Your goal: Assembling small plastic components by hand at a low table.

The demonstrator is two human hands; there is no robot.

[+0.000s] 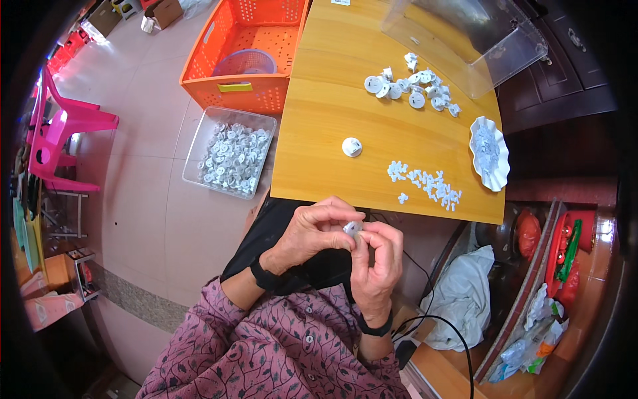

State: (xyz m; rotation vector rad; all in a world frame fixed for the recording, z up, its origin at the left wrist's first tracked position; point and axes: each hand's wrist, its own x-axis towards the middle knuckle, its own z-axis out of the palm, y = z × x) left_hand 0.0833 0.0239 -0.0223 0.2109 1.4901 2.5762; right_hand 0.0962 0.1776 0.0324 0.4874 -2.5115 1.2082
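My left hand (312, 229) and my right hand (376, 263) meet just off the table's near edge. Between their fingertips is a small white round plastic part (352, 228), pinched from both sides and partly covered by fingers. A single white round plastic piece (352, 147) lies on the wooden table (325, 80) ahead of my hands. To its right are scattered small white plastic bits (432, 186), roughly three-armed in shape. Farther back sits a loose heap of white round pieces (417, 100).
A clear bin (193, 173) full of white round parts stands left of the table, before an orange basket (232, 93) holding a purple bowl (246, 61). At right are a scalloped white dish (502, 173) with clear bits and a clear box (492, 73). A black cable (468, 346) hangs by my right forearm.
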